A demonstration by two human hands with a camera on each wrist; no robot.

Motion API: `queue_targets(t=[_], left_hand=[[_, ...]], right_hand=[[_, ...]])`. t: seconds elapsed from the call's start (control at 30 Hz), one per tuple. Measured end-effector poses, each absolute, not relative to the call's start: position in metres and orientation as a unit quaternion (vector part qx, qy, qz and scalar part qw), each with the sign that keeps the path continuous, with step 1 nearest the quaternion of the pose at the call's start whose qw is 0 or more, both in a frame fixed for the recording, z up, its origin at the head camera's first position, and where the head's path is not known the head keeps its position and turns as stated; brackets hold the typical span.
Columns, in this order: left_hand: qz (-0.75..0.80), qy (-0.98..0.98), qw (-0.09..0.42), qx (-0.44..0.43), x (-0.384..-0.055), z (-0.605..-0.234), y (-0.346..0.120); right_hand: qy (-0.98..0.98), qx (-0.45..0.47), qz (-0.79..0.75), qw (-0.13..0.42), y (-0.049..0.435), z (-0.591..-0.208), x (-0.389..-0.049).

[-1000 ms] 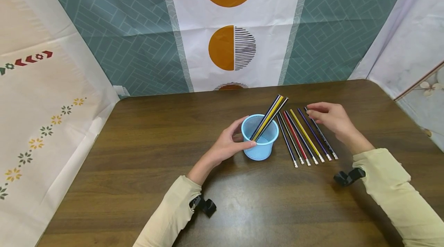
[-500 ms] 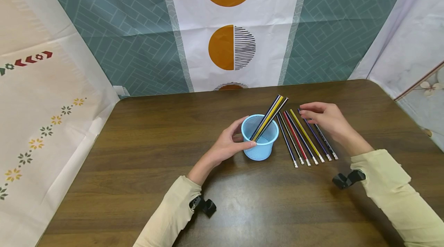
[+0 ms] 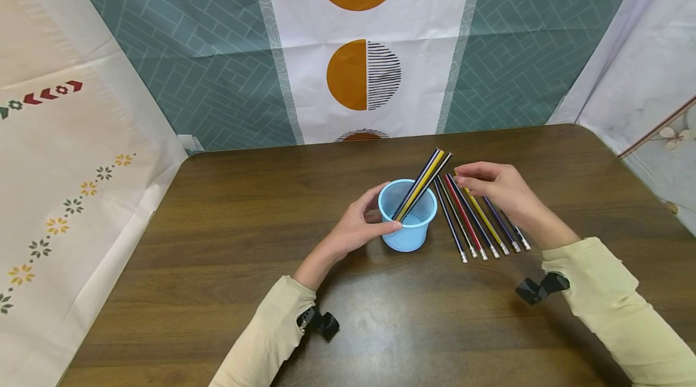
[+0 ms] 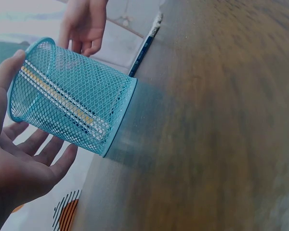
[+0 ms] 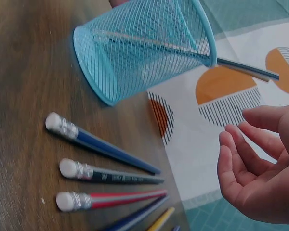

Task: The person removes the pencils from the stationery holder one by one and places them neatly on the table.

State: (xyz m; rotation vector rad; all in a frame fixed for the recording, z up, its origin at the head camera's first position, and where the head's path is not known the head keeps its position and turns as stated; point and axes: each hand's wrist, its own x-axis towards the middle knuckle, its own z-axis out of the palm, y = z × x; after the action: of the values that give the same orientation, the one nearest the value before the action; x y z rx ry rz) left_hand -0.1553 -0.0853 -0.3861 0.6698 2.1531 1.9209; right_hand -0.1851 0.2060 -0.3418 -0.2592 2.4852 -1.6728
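My left hand (image 3: 352, 229) grips a light blue mesh pencil cup (image 3: 405, 241), thumb at the near rim and fingers round its far left side. Several pencils, one a yellow pencil (image 3: 431, 173), lean to the right inside it. Right of the cup, a row of pencils lies on the table, eraser ends toward me, among them a red pencil (image 3: 463, 213) and a dark blue pencil (image 5: 111, 150). Over the far ends of this row hovers my right hand (image 3: 501, 189), fingers loosely bent. In the right wrist view nothing is between its thumb and fingers.
The brown wooden table (image 3: 244, 218) has a far edge close behind the cup. A patterned cloth (image 3: 217, 73) hangs behind it, with pale fabric (image 3: 81, 206) on the left. Black bands (image 3: 544, 288) are worn on both wrists.
My right hand has moved left over the row of pencils, from the rightmost ones toward the yellow one. My left hand, the cup and the pencils have stayed in place.
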Motion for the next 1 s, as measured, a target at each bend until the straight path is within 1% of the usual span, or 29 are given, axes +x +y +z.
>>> queue_targets(t=[0.43,1.0], left_hand=[[0.647,0.723,0.092,0.221,-0.156,-0.387,-0.085],[0.641,0.731,0.096,0.213,-0.155,-0.386,-0.085]], right_hand=[[0.772,-0.122,-0.621,0.062,0.183,-0.347,-0.176],[0.748,-0.115,-0.65,0.065,0.165,-0.345,-0.176]])
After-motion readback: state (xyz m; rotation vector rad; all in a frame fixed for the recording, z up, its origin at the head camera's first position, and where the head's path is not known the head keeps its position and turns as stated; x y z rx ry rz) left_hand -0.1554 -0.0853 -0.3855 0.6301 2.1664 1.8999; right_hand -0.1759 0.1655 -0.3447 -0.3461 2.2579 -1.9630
